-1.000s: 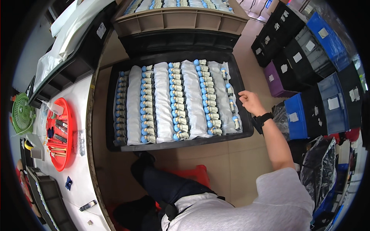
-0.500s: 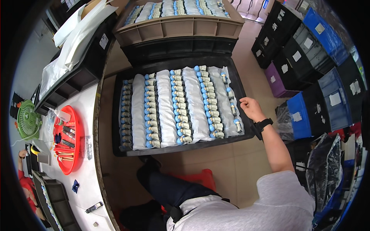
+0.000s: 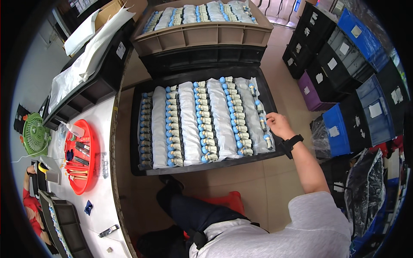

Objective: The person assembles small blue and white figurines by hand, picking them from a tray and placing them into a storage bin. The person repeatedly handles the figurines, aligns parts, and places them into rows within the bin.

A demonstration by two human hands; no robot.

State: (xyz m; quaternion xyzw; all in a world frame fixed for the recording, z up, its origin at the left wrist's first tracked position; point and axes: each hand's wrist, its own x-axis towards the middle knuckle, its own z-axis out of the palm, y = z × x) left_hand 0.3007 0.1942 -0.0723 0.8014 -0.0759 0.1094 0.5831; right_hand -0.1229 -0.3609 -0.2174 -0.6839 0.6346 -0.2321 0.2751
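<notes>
My right hand [image 3: 279, 125] reaches over the right rim of a black plastic crate [image 3: 270, 95], its fingers curled and pressed together. Its fingertips are beside a thin small figurine [image 3: 263, 123] in the sparse right-hand column; whether anything is pinched is too small to tell. Rows of small figurines [image 3: 202, 114] with round blue heads and cream bodies lie in the crate. Strips of white wrapping [image 3: 220, 118] separate the rows. The leftmost row [image 3: 146, 129] looks darker. My left hand is out of sight.
Behind stands a brown crate [image 3: 202, 36] of similar figurines on a black one. At left, a table [image 3: 103, 206] bears a red tray [image 3: 93, 172] of tools and a green fan [image 3: 35, 134]. Stacked bins [image 3: 335, 133] line the right. A red stool [image 3: 234, 202] is below.
My right hand has shifted slightly left and down, closer to the right-hand column of figurines. The view has turned a little, so the crate and table sit farther right.
</notes>
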